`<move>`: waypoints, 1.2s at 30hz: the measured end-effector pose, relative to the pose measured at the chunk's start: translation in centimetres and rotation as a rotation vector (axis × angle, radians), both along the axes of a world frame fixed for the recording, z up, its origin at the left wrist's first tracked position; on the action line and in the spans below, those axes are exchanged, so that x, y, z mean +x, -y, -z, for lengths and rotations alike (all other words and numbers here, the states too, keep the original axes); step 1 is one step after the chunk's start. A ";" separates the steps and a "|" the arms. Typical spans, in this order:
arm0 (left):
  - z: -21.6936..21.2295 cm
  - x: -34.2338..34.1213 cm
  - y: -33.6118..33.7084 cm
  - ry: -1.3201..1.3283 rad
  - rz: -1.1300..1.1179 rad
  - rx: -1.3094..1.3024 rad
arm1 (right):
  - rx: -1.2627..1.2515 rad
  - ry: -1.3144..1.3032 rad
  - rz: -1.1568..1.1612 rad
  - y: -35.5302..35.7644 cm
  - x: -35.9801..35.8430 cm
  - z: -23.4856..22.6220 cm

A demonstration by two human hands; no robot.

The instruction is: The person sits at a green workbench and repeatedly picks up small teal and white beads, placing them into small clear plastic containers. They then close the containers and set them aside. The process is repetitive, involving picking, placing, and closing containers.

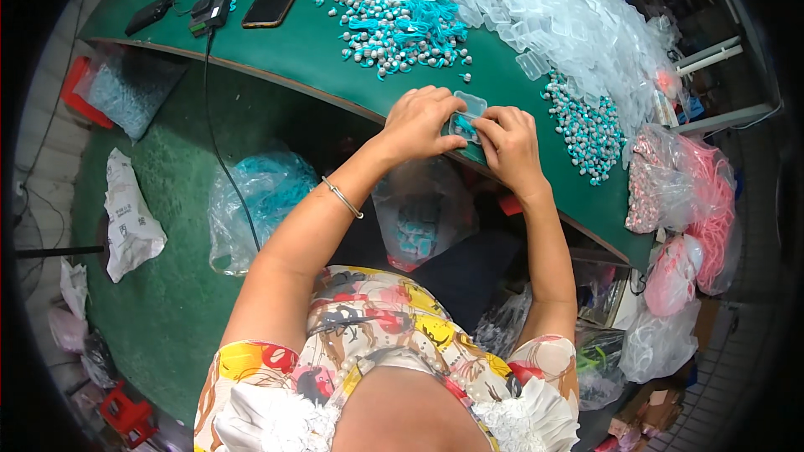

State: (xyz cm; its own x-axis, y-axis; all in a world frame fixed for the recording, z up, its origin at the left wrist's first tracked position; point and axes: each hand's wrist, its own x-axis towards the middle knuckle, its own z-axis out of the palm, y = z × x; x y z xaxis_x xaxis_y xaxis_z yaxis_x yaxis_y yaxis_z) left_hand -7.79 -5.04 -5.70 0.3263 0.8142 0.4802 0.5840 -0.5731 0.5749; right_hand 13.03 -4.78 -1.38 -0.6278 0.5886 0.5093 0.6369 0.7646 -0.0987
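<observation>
An open clear box (471, 105) lay between the left hand (421, 122), gripping it, and the right hand (512, 147), apparently pinching blue cord (463, 124) inside. A slackened grip risked spillage off the surface (301, 59).

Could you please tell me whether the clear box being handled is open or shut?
The clear box is open: its lid is swung back, and a teal piece shows inside.

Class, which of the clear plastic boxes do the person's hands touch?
The open box between the left hand and right hand, with turquoise pieces inside; the other boxes lie farther off, untouched.
</observation>
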 end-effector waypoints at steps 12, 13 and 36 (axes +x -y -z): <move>-0.6 0.0 0.4 0.024 0.017 -0.017 | -0.534 -0.287 0.174 -2.8 0.7 0.5; -1.1 -0.1 0.5 0.049 0.021 -0.052 | -0.613 -0.371 0.180 -2.4 0.6 0.2; -0.3 2.6 3.7 0.122 0.159 0.142 | -0.048 -0.075 0.429 -11.6 5.7 2.3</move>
